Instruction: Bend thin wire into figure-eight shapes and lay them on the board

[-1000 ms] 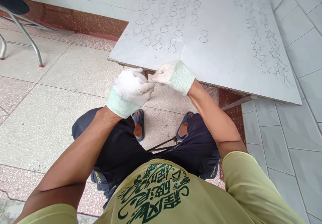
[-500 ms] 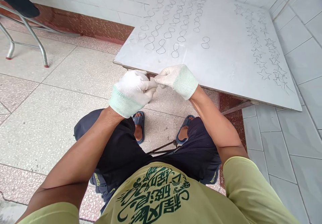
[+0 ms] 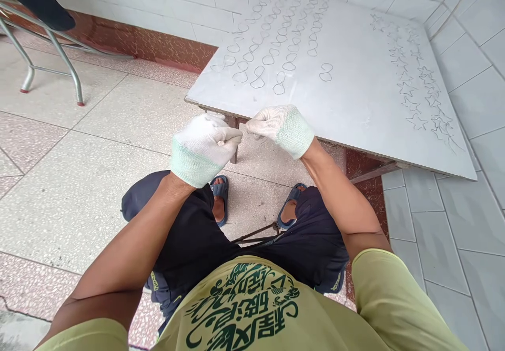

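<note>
Both hands wear white knit gloves with pale green cuffs and meet just off the near edge of a white board. My left hand (image 3: 205, 144) is closed, its thumb and fingers pinched together. My right hand (image 3: 281, 128) pinches too, its fingertips close to the left ones. Whatever sits between the fingertips is too small and thin to make out. On the board (image 3: 351, 101), rows of thin figure-eight wire shapes lie at the left, with one separate figure-eight wire (image 3: 325, 72) nearest the middle. Thin wire stars (image 3: 417, 122) lie in rows at the right.
Behind and to the right of the board are tiled walls (image 3: 473, 93). A metal-legged stool (image 3: 51, 69) stands at the upper left on the speckled floor (image 3: 98, 193). Below the hands are my sandalled feet (image 3: 220, 203) and dark bars (image 3: 260, 233) between my legs.
The fingertips have drawn slightly apart, with both hands still pinching. The whole view has shifted a little, so the board and stool appear slightly lower and further right.
</note>
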Action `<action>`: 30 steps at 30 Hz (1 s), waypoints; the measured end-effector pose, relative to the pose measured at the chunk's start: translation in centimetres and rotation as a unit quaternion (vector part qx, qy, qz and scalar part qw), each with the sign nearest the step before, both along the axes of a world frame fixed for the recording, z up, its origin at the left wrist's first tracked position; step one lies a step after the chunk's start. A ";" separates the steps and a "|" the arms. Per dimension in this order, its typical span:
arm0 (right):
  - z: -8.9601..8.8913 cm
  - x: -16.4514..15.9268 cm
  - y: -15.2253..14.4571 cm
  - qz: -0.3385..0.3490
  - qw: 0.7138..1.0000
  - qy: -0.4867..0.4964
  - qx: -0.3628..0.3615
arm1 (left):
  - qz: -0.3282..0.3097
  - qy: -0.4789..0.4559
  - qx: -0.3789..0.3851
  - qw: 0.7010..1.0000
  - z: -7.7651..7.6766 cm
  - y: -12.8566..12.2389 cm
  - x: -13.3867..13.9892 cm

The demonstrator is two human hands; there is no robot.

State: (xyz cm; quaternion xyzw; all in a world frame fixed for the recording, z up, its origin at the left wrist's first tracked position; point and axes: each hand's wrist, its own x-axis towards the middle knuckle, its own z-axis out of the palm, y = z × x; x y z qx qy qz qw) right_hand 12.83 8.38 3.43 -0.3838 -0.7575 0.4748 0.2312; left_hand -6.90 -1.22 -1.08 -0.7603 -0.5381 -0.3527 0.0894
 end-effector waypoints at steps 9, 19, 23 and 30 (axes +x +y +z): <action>-0.8 0.2 1.3 0.043 0.997 0.031 -0.050 | -0.047 0.021 -0.004 0.999 -0.9 0.1 -0.8; -2.3 0.8 1.8 0.130 0.990 0.002 0.059 | -0.104 0.067 -0.063 0.990 -0.5 1.2 -1.7; -1.9 0.9 2.0 0.111 0.990 -0.019 0.082 | -0.068 0.066 -0.015 0.995 0.5 0.5 -1.6; -1.1 1.2 1.4 0.102 0.993 -0.011 0.059 | -0.006 0.157 0.018 0.987 2.7 -1.0 -0.9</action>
